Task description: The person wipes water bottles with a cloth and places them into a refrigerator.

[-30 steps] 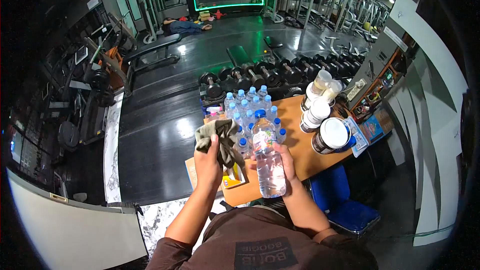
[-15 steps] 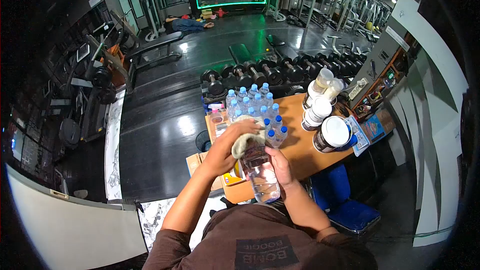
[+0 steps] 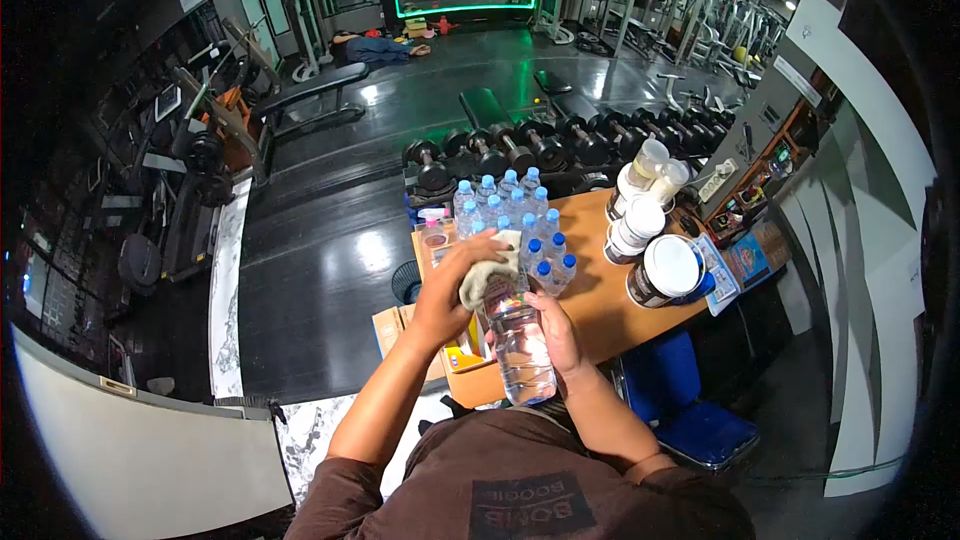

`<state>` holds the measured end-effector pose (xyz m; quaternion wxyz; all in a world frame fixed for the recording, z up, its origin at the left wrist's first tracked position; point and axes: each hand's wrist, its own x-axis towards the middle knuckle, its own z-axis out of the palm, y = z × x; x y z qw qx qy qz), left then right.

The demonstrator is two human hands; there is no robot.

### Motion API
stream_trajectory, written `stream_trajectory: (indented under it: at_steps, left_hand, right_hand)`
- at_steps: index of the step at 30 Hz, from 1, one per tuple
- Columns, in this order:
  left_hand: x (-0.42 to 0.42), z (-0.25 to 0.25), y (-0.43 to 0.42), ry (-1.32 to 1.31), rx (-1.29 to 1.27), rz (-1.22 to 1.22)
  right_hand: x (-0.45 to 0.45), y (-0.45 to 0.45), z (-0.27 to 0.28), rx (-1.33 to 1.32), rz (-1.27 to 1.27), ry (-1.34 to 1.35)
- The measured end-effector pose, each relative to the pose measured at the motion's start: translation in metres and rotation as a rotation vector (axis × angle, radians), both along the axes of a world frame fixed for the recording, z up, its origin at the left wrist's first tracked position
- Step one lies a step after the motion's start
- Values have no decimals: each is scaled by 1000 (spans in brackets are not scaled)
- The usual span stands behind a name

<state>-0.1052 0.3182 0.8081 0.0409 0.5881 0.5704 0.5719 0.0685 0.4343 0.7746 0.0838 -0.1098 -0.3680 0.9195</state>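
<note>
A clear water bottle [image 3: 522, 355] stands out in front of my chest, tilted, its base toward me. My right hand [image 3: 556, 332] is wrapped round its side, the thumb near the label. With my left hand [image 3: 450, 285] I grip a pale, crumpled cloth [image 3: 486, 280], which lies over the bottle's upper end and hides the cap. Just beyond the cloth, several water bottles with blue caps [image 3: 515, 205] are grouped upright on the wooden table [image 3: 600, 325].
White-lidded tubs [image 3: 672, 268] stand on the table's right side. A blue chair [image 3: 690, 410] is at the near right. Behind the table runs a rack of dumbbells [image 3: 545, 145]. Cardboard boxes [image 3: 395, 325] and a dark basket [image 3: 407, 282] are at the left. A person [image 3: 375, 48] lies on the floor far back.
The cloth in my left hand has shifted slightly over the bottle's upper end. The bottle has turned a little and more of its label shows. My right hand keeps its hold.
</note>
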Motion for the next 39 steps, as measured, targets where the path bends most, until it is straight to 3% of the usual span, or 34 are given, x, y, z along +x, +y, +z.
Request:
stream_trajectory:
  at_steps: [6, 9, 12, 14, 17, 19, 22, 26, 29, 32, 35, 39]
  left_hand:
    - [35, -5, -16, 73, 44, -38]
    - [43, -11, -19, 64, 49, -142]
    - [32, -7, -13, 156, 61, -50]
    - [25, -6, -5, 79, 83, 103]
    - [24, -4, -5, 98, 78, 117]
    - [32, -2, -12, 163, 65, 25]
    - [44, -9, -25, 105, 33, -50]
    - [51, -11, -36, 64, 39, -170]
    - [49, -10, -30, 57, 66, -49]
    - [45, -8, -22, 25, 93, 82]
    - [54, -8, -26, 61, 53, -72]
    - [68, -11, -40, 55, 36, -234]
  right_hand:
    - [-4, 7, -19, 37, -182, -27]
    - [0, 21, -48, -164, -103, 198]
    - [-6, 2, -4, -69, -172, 103]
    - [-7, 1, -2, 103, -184, 41]
    - [-11, -3, 0, 64, -224, 30]
    - [-9, 1, -5, 85, -239, -2]
    - [-8, 18, -33, -108, -183, 50]
    - [-6, 16, -20, -30, -291, 35]
    - [-8, 15, -17, -61, -236, 73]
    - [-9, 13, -18, 25, -259, -66]
    - [-12, 13, -31, 38, -364, -25]
    - [-18, 15, 8, -42, -244, -51]
